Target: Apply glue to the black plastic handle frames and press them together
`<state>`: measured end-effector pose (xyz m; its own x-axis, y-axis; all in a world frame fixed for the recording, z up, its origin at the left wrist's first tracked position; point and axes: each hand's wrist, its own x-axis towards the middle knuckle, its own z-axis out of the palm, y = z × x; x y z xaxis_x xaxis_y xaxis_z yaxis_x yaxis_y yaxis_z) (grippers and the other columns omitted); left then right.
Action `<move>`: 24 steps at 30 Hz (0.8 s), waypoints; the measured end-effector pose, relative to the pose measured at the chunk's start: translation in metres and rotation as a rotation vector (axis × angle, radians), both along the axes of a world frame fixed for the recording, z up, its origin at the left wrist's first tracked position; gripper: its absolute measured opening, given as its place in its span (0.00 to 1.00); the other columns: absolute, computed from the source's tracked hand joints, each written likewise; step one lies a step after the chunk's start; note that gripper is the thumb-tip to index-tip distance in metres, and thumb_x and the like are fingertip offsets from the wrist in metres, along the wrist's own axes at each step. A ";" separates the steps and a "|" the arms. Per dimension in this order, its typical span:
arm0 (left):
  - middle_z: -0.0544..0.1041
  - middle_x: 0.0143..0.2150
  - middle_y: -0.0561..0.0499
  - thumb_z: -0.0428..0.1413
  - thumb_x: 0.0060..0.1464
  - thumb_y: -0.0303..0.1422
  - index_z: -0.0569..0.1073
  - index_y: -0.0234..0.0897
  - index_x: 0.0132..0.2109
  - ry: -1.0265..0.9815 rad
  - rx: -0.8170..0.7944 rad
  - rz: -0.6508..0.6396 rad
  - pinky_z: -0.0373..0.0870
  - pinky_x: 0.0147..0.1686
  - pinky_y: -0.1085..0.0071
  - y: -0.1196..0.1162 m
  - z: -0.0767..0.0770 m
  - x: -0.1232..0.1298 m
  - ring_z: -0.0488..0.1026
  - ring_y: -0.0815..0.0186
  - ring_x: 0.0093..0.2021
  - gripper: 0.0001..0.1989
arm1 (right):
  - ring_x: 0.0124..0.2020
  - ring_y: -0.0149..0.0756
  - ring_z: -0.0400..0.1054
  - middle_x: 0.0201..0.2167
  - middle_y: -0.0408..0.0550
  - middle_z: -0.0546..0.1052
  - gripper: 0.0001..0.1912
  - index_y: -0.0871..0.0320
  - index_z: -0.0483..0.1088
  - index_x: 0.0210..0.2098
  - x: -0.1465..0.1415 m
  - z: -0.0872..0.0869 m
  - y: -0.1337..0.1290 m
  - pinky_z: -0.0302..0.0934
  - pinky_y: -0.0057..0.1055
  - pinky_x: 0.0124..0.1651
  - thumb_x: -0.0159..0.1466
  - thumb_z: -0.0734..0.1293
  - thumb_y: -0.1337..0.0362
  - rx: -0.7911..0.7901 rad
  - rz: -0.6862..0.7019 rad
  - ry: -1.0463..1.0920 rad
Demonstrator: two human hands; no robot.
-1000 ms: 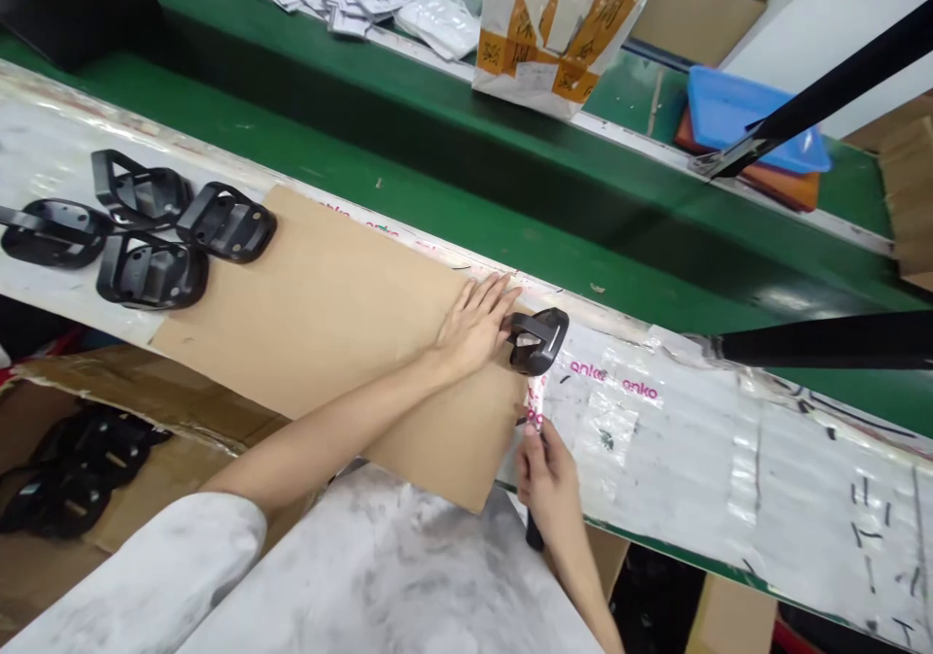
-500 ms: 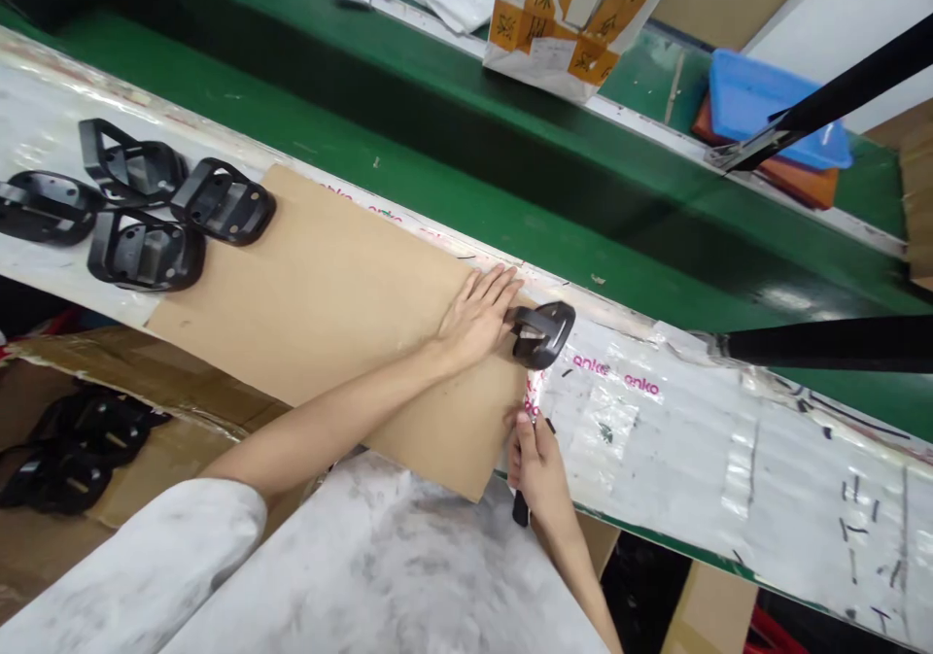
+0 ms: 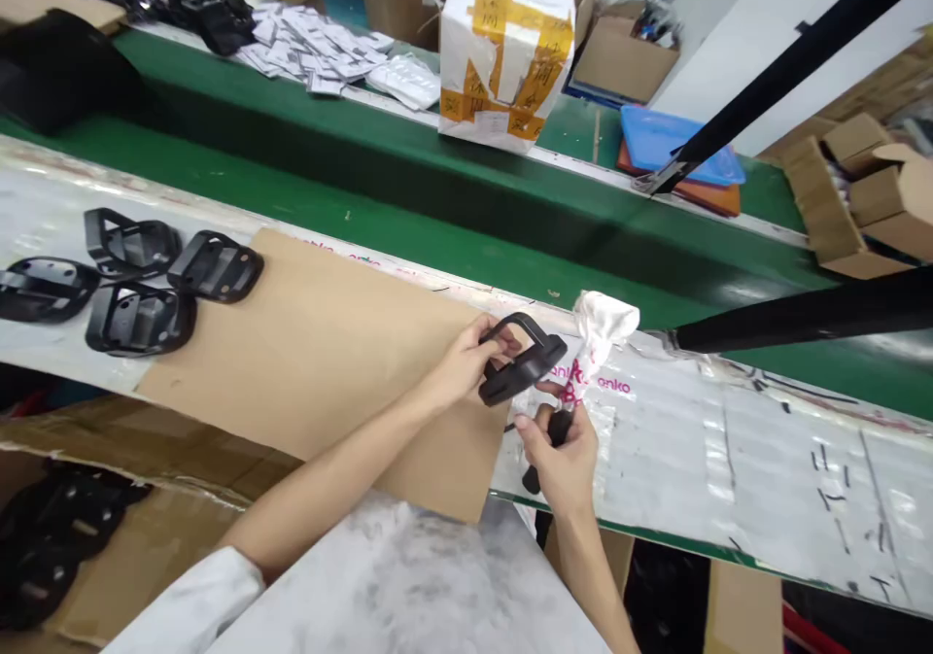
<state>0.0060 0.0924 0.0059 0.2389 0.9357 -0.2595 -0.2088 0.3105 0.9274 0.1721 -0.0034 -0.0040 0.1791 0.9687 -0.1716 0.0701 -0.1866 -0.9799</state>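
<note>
My left hand (image 3: 477,351) is closed on a black plastic part (image 3: 523,367) with an arched handle, tilted above the right end of a brown cardboard sheet (image 3: 335,333). My right hand (image 3: 567,450) grips the black handle of a hammer (image 3: 560,430), whose head and neck are wrapped in white plastic with pink lettering. The wrapped head points up and away, to the right of the black part. A thin dark strip shows by my right thumb; what it belongs to is unclear.
Several similar black parts (image 3: 142,319) lie at the left of the white-covered bench (image 3: 656,460). Below it, an open carton (image 3: 146,567) holds more. Across the green channel (image 3: 350,212) stand a taped box (image 3: 502,61) and blue tray (image 3: 667,139). Black posts (image 3: 802,312) cross the right side.
My left hand, flat on the cardboard before, now holds the black part lifted and tilted. My right hand has raised the hammer, bringing its wrapped head into sight. The view has tilted up.
</note>
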 end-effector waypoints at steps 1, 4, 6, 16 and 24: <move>0.77 0.45 0.47 0.56 0.56 0.36 0.69 0.37 0.44 -0.012 -0.014 -0.041 0.70 0.51 0.65 -0.007 0.007 0.000 0.75 0.58 0.49 0.11 | 0.20 0.24 0.51 0.20 0.32 0.57 0.24 0.59 0.69 0.44 -0.002 0.001 0.002 0.50 0.22 0.22 0.58 0.80 0.54 0.008 -0.016 0.011; 0.74 0.47 0.48 0.56 0.56 0.37 0.71 0.38 0.46 -0.077 -0.027 -0.172 0.64 0.57 0.64 -0.028 0.020 -0.005 0.70 0.58 0.54 0.12 | 0.17 0.22 0.49 0.17 0.34 0.58 0.24 0.56 0.61 0.31 -0.004 0.005 0.010 0.46 0.22 0.19 0.58 0.79 0.53 -0.007 -0.097 0.056; 0.72 0.45 0.48 0.55 0.57 0.41 0.70 0.38 0.43 -0.188 -0.074 -0.255 0.64 0.55 0.64 -0.038 0.023 -0.011 0.68 0.58 0.51 0.12 | 0.15 0.22 0.45 0.16 0.32 0.56 0.25 0.55 0.57 0.30 -0.002 0.009 0.015 0.43 0.22 0.17 0.59 0.77 0.50 -0.033 -0.114 0.110; 0.68 0.40 0.46 0.54 0.64 0.50 0.66 0.38 0.34 -0.346 -0.171 -0.275 0.65 0.49 0.64 -0.054 0.027 -0.010 0.64 0.59 0.42 0.20 | 0.14 0.19 0.40 0.15 0.31 0.53 0.26 0.56 0.62 0.29 -0.002 0.030 0.012 0.38 0.21 0.15 0.50 0.80 0.51 -0.114 -0.096 0.248; 0.73 0.43 0.45 0.56 0.64 0.50 0.66 0.36 0.32 -0.349 -0.135 -0.187 0.66 0.46 0.67 -0.055 0.034 -0.030 0.67 0.62 0.41 0.22 | 0.16 0.23 0.46 0.20 0.34 0.56 0.32 0.58 0.71 0.47 0.018 0.019 0.007 0.44 0.23 0.17 0.60 0.77 0.38 -0.105 -0.098 0.124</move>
